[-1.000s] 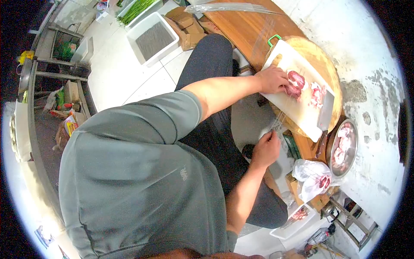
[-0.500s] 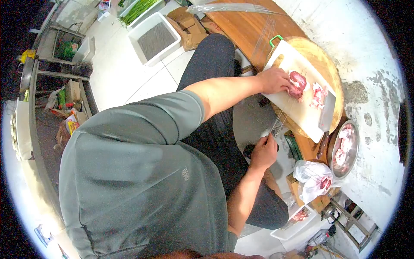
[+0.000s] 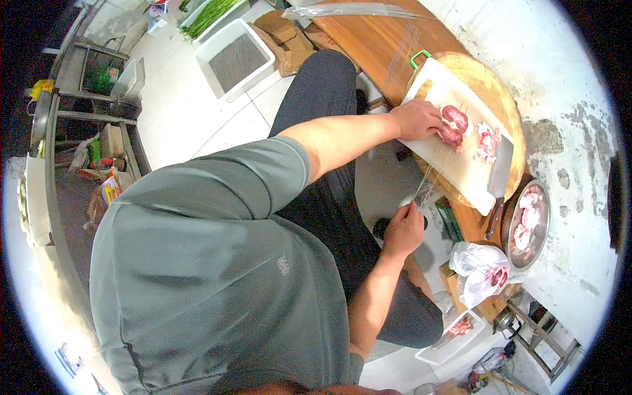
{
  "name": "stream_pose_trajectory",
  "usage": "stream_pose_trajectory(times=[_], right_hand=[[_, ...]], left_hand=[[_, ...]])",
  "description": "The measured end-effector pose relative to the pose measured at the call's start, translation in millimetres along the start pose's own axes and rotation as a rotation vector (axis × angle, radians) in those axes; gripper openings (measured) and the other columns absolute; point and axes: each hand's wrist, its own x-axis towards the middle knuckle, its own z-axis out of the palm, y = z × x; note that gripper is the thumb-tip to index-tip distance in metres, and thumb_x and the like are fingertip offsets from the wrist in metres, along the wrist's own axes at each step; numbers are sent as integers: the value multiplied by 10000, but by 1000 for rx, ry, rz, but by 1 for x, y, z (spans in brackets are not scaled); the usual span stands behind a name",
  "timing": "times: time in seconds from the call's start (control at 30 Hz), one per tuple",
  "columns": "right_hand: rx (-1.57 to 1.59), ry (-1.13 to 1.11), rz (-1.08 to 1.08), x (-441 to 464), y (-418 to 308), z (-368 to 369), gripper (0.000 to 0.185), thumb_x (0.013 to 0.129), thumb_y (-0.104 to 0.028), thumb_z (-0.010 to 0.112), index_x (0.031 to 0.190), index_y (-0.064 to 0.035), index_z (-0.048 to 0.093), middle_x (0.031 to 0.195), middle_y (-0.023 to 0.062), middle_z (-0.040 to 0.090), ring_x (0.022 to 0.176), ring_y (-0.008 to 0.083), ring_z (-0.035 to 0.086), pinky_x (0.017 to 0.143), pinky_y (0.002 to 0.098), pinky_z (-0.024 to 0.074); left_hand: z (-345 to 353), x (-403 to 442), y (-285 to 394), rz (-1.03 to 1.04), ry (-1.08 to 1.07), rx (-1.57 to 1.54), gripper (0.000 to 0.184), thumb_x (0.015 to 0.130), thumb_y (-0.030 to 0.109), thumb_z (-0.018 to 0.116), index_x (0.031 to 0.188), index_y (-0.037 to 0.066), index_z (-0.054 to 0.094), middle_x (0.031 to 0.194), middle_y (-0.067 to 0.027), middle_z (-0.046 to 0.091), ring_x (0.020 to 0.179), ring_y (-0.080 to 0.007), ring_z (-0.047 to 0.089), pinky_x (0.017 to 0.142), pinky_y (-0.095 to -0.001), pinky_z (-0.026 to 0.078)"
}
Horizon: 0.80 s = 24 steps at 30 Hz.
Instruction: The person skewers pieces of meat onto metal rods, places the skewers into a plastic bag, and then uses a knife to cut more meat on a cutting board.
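My left hand (image 3: 420, 120) is closed on the near side of a piece of red raw meat (image 3: 454, 125) on a white cutting board (image 3: 428, 148). Below it, my right hand (image 3: 404, 230) pinches several thin skewers (image 3: 429, 181) that slant up toward that meat. Whether their tips are inside it I cannot tell. Pale, fatty meat scraps (image 3: 487, 143) lie farther along the board. A cleaver (image 3: 501, 168) rests at the board's far edge, its dark handle over the side. A round wooden block (image 3: 512, 99) supports the board.
A metal bowl (image 3: 545, 224) of pale meat pieces stands beside the block, near a plastic bag (image 3: 471, 263) with red meat. Lower down, a white tub (image 3: 438, 355) holds skewered meat. Another white tub (image 3: 265, 56) with many thin sticks sits on the floor near cardboard (image 3: 283, 39).
My right hand has barely moved, and the skewers in it have shifted slightly. My left hand stays on the meat. The whole view has shifted a little.
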Motion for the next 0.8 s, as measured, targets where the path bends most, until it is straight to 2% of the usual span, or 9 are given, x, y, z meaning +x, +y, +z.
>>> stream_pose_trajectory(times=[0.27,0.37,0.47,0.8], right_hand=[[17,9,-5,0,-2,-1,197,897,-140,642,1051,-49,723,890,139,696,806,329,672,689,409,549],[-14,67,-72,-4,9,11,220,919,-254,633,1072,-117,712,871,90,683,719,312,679,579,425,558],[17,8,-3,-2,-5,-2,193,895,-133,643,1050,-50,723,866,139,685,782,335,665,671,410,545],[43,-19,15,0,-9,-7,215,907,-148,630,1061,-26,716,874,162,678,787,355,656,689,436,536]], left_hand=[[1,-1,0,52,21,-21,205,821,224,729,1011,146,737,1065,-74,690,1019,-296,641,904,-430,513],[-1,0,2,57,32,-20,203,823,223,728,1012,151,740,1059,-73,691,1006,-296,645,887,-428,521],[-5,0,6,47,21,-6,190,822,225,729,994,146,742,1046,-72,695,989,-299,651,885,-429,522],[2,-1,-1,33,17,-9,179,818,247,737,952,129,749,1022,-80,710,992,-306,654,895,-442,518]])
